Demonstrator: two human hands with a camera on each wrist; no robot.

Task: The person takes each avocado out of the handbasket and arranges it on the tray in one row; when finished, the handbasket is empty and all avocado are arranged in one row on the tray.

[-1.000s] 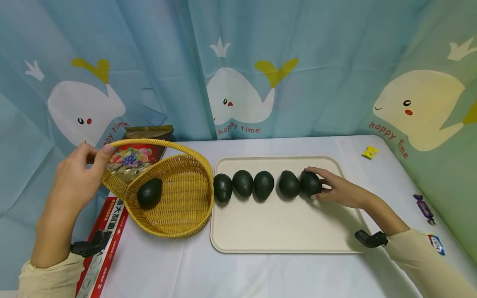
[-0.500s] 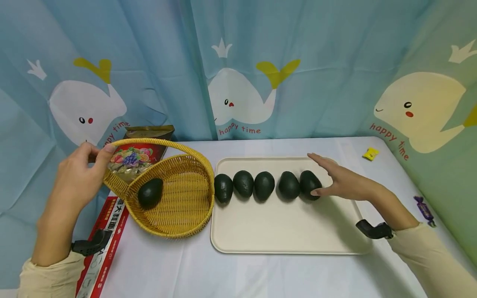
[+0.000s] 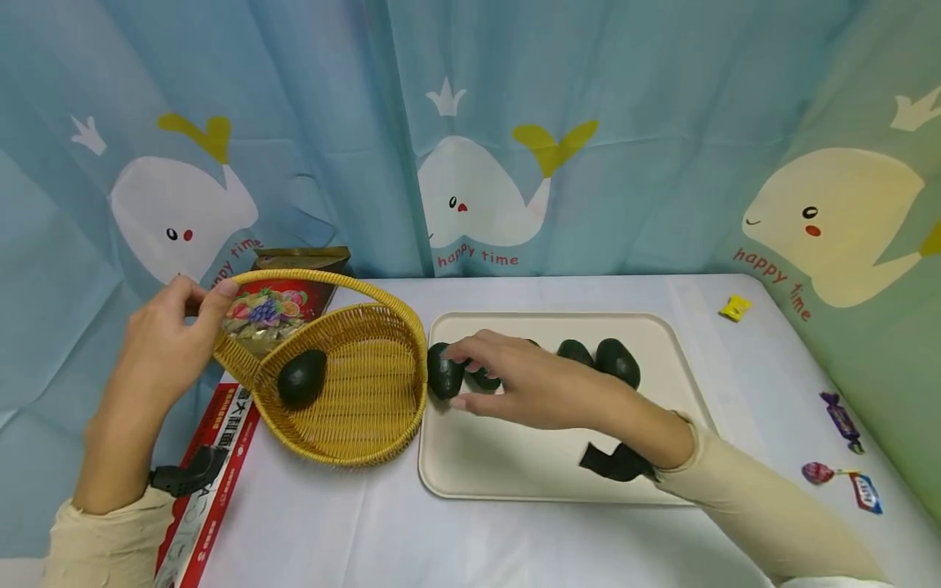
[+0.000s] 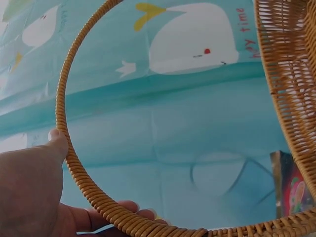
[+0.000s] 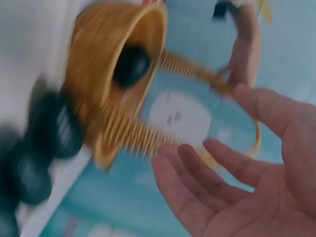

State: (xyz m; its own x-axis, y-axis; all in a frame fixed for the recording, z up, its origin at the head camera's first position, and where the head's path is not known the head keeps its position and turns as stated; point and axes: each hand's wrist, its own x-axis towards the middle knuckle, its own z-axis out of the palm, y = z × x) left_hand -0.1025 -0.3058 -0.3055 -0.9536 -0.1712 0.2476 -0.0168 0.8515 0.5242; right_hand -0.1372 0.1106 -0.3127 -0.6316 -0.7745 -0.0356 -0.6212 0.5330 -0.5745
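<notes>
My left hand [image 3: 169, 339] grips the arched handle [image 4: 94, 192] of a yellow woven basket [image 3: 371, 396], thumb on one side and fingers under it. The basket is tilted, its opening facing me, and one dark avocado [image 3: 301, 379] lies inside. To its right, a cream tray [image 3: 515, 474] bears a row of several avocados. My right hand [image 3: 540, 384], fingers spread and holding nothing, hovers over the row's left part. Its fingertips are close to the leftmost avocado [image 3: 441, 376]; avocados in the middle are mostly hidden beneath it. The rightmost avocado [image 3: 617, 362] shows beyond the forearm.
Behind the basket stands a fruit-printed bag [image 3: 275, 306]. A long red and white package [image 3: 213, 482] lies at the left. A yellow candy [image 3: 735, 307], a purple-wrapped candy [image 3: 841, 420] and a lollipop [image 3: 819, 473] lie at the right. A blue curtain [image 3: 470, 65] hangs behind.
My right hand has come off the rightmost avocado, leaving it on the tray, and swung left over the row's left end. My left hand still holds the basket handle.
</notes>
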